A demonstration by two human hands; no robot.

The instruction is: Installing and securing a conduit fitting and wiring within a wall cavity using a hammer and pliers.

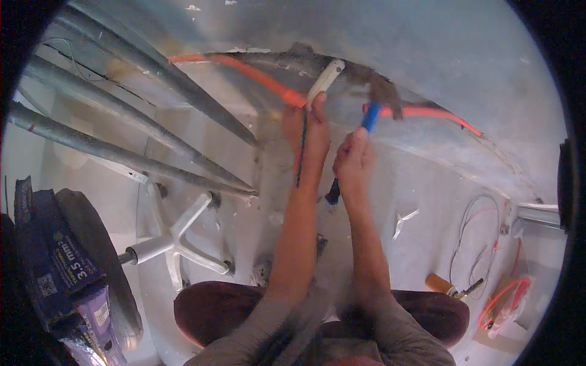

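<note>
My left hand (311, 128) is closed around the lower end of a pale flat strip with a hole near its tip (326, 78). Beside those fingers, the end of an orange conduit (250, 72) meets the hand, and thin dark and red wires (301, 160) hang down along my wrist. In my right hand (354, 155) is a hammer (372, 116) with a blue and black handle, gripped below the head. Its head is raised to the right of the strip and slightly blurred. Another orange conduit length (430, 113) emerges behind the hammer along the rough wall groove.
Several grey pipes (143, 127) slant in from the left. A white chair base on casters (178, 236) and dark packages (64, 262) are at left. On the right lie an orange cylinder with a metal nozzle (439, 284), looped wire (467, 222) and a red cable coil (505, 299).
</note>
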